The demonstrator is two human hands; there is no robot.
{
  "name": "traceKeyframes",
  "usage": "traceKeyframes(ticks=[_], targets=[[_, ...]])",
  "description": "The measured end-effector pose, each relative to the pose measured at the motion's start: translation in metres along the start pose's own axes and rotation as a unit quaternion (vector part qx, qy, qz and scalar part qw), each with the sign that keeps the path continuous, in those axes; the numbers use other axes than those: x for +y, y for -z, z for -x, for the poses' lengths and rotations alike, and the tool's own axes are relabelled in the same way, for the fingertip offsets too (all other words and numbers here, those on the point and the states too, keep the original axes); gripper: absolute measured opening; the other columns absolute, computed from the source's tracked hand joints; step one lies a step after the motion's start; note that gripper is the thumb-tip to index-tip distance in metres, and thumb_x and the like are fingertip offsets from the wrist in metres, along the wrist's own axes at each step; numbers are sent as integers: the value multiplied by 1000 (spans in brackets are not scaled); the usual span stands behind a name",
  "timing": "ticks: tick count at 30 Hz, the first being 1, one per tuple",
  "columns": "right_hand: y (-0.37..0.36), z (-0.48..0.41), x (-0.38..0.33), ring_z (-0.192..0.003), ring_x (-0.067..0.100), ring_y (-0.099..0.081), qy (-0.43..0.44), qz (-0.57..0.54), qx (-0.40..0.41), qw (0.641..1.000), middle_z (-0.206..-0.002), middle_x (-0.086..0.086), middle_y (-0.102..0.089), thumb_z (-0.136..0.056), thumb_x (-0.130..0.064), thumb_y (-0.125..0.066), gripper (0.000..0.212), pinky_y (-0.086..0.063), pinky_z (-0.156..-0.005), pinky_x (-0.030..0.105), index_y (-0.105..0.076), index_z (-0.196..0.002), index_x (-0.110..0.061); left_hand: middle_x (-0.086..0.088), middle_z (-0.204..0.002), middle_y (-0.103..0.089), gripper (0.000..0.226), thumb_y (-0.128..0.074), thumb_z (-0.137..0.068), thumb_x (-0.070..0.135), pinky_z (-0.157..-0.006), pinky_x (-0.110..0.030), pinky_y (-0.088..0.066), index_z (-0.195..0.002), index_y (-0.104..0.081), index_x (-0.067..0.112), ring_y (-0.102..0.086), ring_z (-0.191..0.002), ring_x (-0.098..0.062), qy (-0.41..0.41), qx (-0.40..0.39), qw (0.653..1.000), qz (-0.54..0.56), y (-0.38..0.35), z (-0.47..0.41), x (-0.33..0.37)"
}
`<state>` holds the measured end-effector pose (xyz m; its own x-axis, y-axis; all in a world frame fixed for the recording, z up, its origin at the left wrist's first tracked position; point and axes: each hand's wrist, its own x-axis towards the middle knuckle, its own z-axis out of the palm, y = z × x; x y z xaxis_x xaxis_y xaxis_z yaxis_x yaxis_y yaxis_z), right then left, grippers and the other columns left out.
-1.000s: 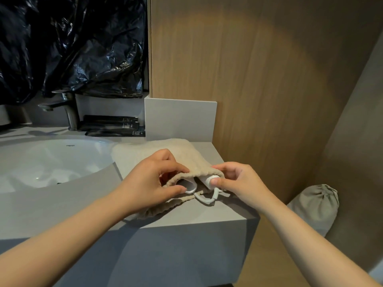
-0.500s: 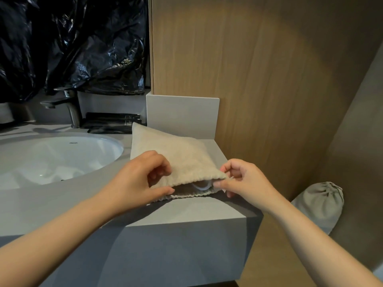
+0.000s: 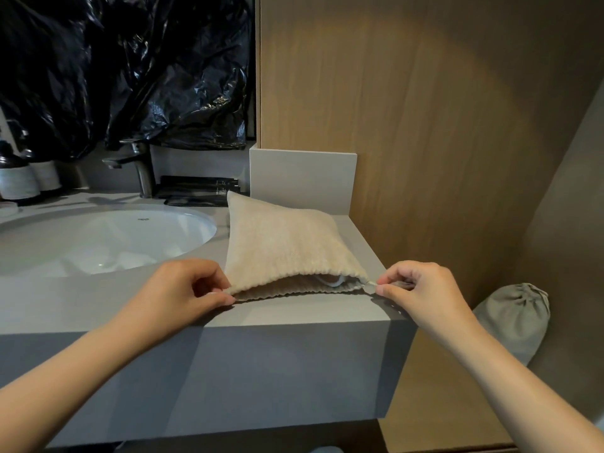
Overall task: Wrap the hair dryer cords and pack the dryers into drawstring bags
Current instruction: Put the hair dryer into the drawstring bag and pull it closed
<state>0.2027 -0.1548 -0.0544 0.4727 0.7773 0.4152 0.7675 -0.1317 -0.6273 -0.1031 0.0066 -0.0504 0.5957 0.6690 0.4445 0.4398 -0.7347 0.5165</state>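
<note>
The beige bag [image 3: 287, 246] is laid on the table [image 3: 294, 317], just right of the sink [image 3: 108, 237], with its mouth toward the person. The left mouth corner is pinched by the left grip [image 3: 183, 289]. The drawstring [image 3: 372, 284] at the right corner is pinched by the right grip [image 3: 421, 289]. The dryer [image 3: 330, 280] is partly visible inside.

2 bare forearms, slim and uncovered right up to the bottom edge of the head view, end in 2 bare hands: the left hand [image 3: 183, 286] and the right hand [image 3: 421, 289], with short, rounded fingertips.
</note>
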Motion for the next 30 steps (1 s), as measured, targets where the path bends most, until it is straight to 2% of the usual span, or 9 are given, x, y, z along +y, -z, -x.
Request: traceKeyframes(ticks=[3, 7, 9, 11, 14, 17, 19, 22, 30], targets=[[2, 3, 4, -74, 6, -60, -14, 44, 48, 998, -73, -15, -66, -80, -22, -76, 13, -55, -65, 27, -71, -69, -27, 4, -53, -67, 17, -83, -71, 12, -47, -15, -45, -61, -70, 16, -57, -45, -6, 28, 14, 999, 33, 8, 9, 3], [1, 8, 11, -75, 4, -55, -22, 101, 65, 992, -77, -13, -65, -82, -22, -75, 11, -41, -62, 14, -70, -73, -25, 8, -57, -65, 16, -82, -74, 13, -52, -17, -46, -66, -73, 23, -61, -57, -8, 25, 11, 1000, -15, 14, 19, -2], [0, 10, 11, -82, 8, -58, -21, 119, 51, 991, -81, -12, -66, -82, -27, -75, 8, -48, -65, 23, -70, -75, -28, 6, -59, -57, 12, -80, -77, 13, -56, -18, -43, -75, -77, 25, -59, -67, -9, -1, 5, 999, -53, 11, 23, -4], [1, 11, 9, -87, 9, -59, -12, 129, 4, 992, -87, -11, -68, -82, -33, -74, 5, -53, -72, 30, -71, -85, -30, 10, -65, -53, 10, -74, -82, 15, -59, -16, -38, -82, -78, 24, -55, -66, -8, -24, -7, 996, -81, 8, 25, -3], [2, 11, 5, -96, 8, -57, 32, 138, -56, 988, -98, -11, -70, -82, -41, -71, 28, -50, -81, 28, -71, -108, -29, 9, -73, -59, 13, -66, -90, 24, -63, -13, -38, -79, -73, 22, -56, -71, -4, -17, -30, 994, -102, 3, 23, 4], [-2, 9, -2, -97, 15, -54, 65, 178, -78, 979, -95, -10, -67, -89, -42, -61, 23, -47, -82, 34, -72, -98, -24, 7, -71, -64, 24, -61, -92, 31, -65, -20, -43, -72, -69, 20, -58, -69, -5, 17, -49, 994, -95, 0, 21, 8], [-7, 8, -6, -90, 16, -53, 69, 199, -83, 974, -87, -7, -64, -92, -38, -58, 24, -45, -77, 32, -73, -86, -19, 9, -67, -67, 27, -58, -93, 33, -67, -27, -50, -71, -69, 24, -61, -67, -5, 29, -48, 995, -79, 1, 22, 8], [-10, 6, -6, -89, 13, -53, 63, 198, -57, 976, -84, -11, -62, -91, -33, -60, 19, -45, -75, 28, -74, -83, -22, 9, -67, -68, 27, -55, -95, 31, -69, -33, -53, -72, -67, 25, -62, -66, -5, 38, -38, 995, -80, 4, 25, 7], [0, 6, -2, -77, 9, -58, 9, 165, -29, 986, -82, -9, -66, -89, -35, -65, 18, -53, -72, 33, -77, -85, -22, 9, -62, -65, 24, -53, -96, 32, -61, -25, -46, -77, -66, 26, -59, -64, -4, 55, -14, 995, -79, 6, 27, -3]])
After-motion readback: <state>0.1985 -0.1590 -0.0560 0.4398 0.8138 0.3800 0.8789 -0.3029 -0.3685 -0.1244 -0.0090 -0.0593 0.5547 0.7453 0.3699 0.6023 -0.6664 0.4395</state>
